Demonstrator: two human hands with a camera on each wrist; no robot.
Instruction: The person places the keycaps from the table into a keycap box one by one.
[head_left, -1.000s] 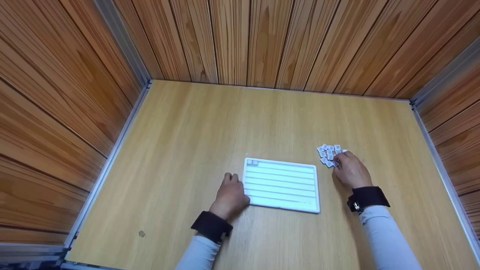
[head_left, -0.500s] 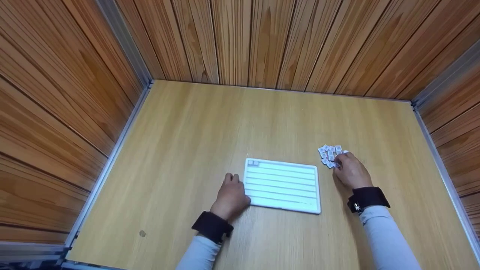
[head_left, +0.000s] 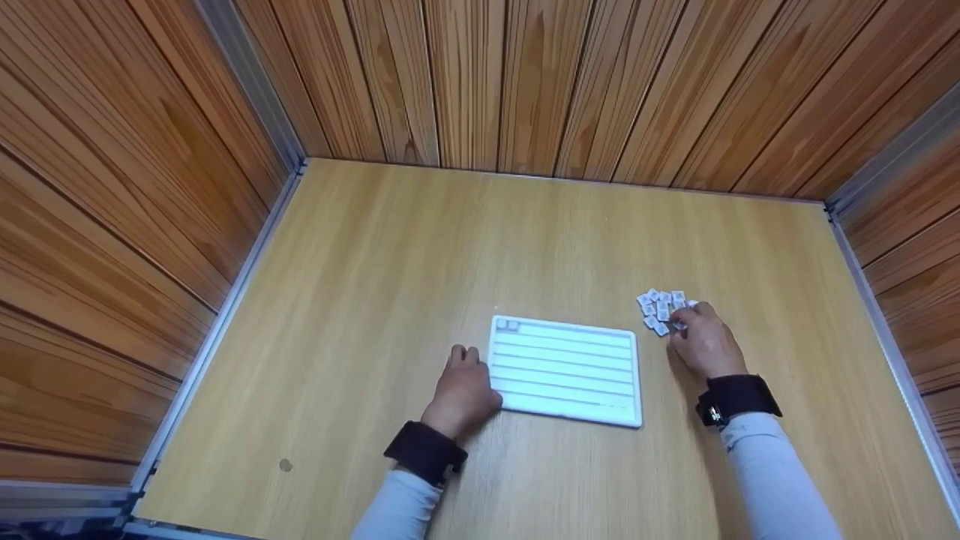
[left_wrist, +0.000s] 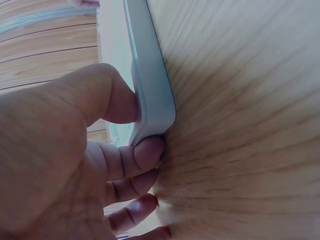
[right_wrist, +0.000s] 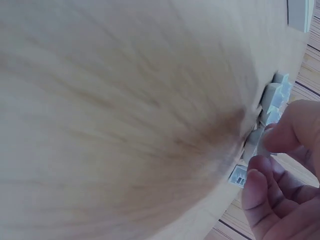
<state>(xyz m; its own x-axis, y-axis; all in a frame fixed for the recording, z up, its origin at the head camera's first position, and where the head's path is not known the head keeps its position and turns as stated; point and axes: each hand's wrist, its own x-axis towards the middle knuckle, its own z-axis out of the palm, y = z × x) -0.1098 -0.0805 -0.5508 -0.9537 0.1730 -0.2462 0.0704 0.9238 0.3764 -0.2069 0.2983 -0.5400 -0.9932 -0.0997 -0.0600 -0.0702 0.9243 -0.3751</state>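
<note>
A white lined board (head_left: 564, 371) lies flat on the wooden table (head_left: 450, 247). Two small tiles (head_left: 508, 325) sit in its top left corner. My left hand (head_left: 480, 375) holds the board's left edge; in the left wrist view the thumb (left_wrist: 112, 97) lies on top of the board (left_wrist: 150, 75) and a fingertip (left_wrist: 148, 151) presses its corner. To the right of the board is a pile of small white tiles (head_left: 660, 306). My right hand (head_left: 681, 323) is at the pile's near edge, and its thumb (right_wrist: 290, 131) and a finger (right_wrist: 260, 187) pinch one tile (right_wrist: 256, 145).
Wood-panelled walls (head_left: 525, 82) with metal rails (head_left: 225, 307) close the table in on three sides. A small dark mark (head_left: 285, 466) shows near the table's front left. Bare tabletop stretches behind the board and to its left.
The right hand's fingers have shifted slightly within the tile pile. The left hand and the board have stayed where they were.
</note>
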